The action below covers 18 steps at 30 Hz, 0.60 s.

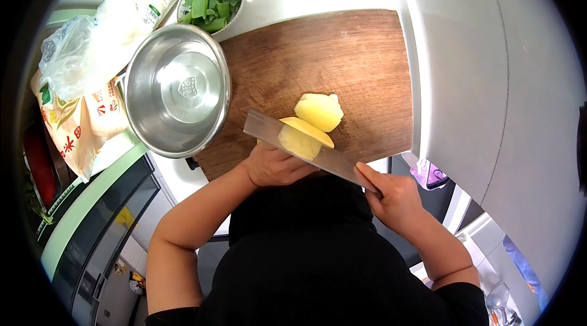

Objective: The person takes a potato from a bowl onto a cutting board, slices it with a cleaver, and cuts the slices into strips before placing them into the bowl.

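Observation:
A broad cleaver [333, 161] lies slantwise over the near part of the wooden cutting board [318, 51]. My right hand [397, 199] is closed round its handle at the lower right. Against the far side of the blade leans a peeled yellow potato slice [310, 130], mirrored in the steel. Just beyond it rests another peeled potato piece [320, 112]. My left hand [278, 166] is closed on the near side of the blade, its fingers curled against the potato part there, which the hand and blade mostly hide.
Left of the board stands a steel bowl [183, 90]. Behind it, a patterned bowl [181, 11] holds cut green leaves [211, 5]. Plastic bags [92, 57] and a printed sack [73, 130] crowd the far left. A pale wall panel [465, 81] rises on the right.

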Motion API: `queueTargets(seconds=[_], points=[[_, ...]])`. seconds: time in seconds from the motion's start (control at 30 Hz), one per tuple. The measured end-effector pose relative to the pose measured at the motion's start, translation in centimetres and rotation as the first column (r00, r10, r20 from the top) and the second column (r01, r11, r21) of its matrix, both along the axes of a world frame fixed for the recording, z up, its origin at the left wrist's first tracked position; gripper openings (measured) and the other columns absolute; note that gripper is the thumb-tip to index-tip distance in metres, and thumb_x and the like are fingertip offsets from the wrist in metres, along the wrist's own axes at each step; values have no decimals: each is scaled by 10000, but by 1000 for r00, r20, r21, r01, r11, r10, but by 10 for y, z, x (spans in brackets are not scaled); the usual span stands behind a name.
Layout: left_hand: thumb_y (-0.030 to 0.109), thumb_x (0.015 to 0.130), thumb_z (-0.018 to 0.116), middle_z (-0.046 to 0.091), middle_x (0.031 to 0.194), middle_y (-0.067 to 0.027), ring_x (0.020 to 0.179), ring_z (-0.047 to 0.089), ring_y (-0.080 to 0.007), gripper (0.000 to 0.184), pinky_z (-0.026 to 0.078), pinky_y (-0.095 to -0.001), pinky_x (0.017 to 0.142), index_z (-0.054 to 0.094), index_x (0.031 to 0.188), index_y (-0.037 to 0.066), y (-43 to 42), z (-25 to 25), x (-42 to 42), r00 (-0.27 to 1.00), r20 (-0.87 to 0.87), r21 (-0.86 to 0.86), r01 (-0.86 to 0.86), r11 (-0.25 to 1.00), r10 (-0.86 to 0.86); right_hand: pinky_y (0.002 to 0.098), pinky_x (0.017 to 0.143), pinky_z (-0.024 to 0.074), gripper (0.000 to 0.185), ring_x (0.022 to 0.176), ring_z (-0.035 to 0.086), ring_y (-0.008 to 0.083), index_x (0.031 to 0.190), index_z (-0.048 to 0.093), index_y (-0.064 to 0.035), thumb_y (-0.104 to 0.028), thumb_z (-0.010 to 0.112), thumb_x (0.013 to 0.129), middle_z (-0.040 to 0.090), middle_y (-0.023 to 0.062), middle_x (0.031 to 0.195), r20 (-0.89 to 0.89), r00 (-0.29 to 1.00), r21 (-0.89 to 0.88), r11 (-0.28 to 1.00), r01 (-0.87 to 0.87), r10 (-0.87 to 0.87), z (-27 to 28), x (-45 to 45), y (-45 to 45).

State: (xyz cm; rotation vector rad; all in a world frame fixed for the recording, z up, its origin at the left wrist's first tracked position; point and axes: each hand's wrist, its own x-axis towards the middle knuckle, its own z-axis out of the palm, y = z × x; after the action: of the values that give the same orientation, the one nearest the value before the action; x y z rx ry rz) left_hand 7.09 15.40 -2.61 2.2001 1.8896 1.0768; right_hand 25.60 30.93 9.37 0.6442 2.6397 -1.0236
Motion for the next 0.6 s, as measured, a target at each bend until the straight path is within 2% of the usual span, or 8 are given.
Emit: queueTargets(seconds=[0.3,0.6], points=[[246,733,665,609,937,56,896,582,-123,78,454,-274,790,677,795,201,3,2,-2,996,-89,70,30,997,-24,381,505,482,411,564,609,284,1121,584,-48,-34,642,715,623,109,668,42,999,-27,1000,11,-10,2,-2,2],[223,714,675,598,894,57,870,581,-125,76,464,-273,787,663,781,189,5,-1,-5,995,-87,131,61,989,-50,401,507,479,365,565,606,310,1115,575,-59,-58,630,754,622,126,662,95,995,-73,997,-18,25,-1,-7,7]])
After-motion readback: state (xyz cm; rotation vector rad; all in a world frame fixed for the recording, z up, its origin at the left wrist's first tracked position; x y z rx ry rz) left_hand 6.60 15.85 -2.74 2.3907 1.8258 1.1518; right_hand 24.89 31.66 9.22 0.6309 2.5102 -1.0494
